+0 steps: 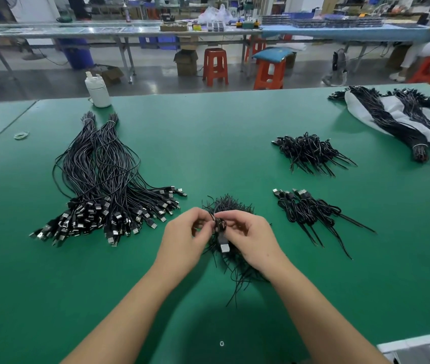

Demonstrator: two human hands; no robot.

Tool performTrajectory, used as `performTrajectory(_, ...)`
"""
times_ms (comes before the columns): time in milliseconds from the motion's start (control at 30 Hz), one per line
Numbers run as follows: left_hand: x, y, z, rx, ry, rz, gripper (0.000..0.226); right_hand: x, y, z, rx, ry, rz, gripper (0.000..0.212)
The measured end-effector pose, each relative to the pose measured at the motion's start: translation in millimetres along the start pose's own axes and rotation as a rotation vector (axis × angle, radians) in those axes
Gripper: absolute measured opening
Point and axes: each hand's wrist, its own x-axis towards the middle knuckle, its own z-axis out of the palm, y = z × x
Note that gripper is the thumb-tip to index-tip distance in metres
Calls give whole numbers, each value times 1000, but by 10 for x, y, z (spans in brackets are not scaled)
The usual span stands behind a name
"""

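Both hands meet over the middle of the green table (235, 127). My left hand (185, 240) and my right hand (250, 240) pinch a small coiled black USB cable (220, 225) between their fingertips. Its silver plug (225, 247) hangs down between the hands. Under the hands lies a heap of short black twist ties (231, 203), partly hidden by them.
A large bundle of loose USB cables (103, 185) lies to the left. Two piles of coiled, tied cables (308, 151) (308, 208) lie to the right. More bundles on a white bag (392, 119) sit far right. A white bottle (98, 90) and rubber bands (21, 135) are at the back left.
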Motion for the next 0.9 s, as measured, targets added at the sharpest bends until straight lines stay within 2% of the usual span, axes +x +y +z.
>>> performTrajectory(100,-4,49,-13,-30,-17,11,22,9,-46,-5,-78,92,-37,21)
performTrajectory(167,2,46,-35,28,-24,87,21,6,-49,-8,-8,45,0,13)
performTrajectory(300,-5,5,-26,307,11,383,4,9,7,0,39,-14,98,19)
performTrajectory(400,13,-97,2,542,48,649,18,20,54,28,171,-60,197,13)
performTrajectory(467,19,-141,5,583,51,722,17,21,62,27,221,-57,228,14)
performTrajectory(533,6,-143,8,556,34,679,15,21,67,25,243,-48,205,13)
performTrajectory(700,-15,-48,-15,187,-25,254,4,24,49,7,270,-82,132,24)
performTrajectory(800,22,-37,-60,19,-48,41,17,-1,28,-25,269,-169,80,29)
performTrajectory(900,25,-14,-82,-41,-73,-12,18,0,25,-3,211,-160,56,31)
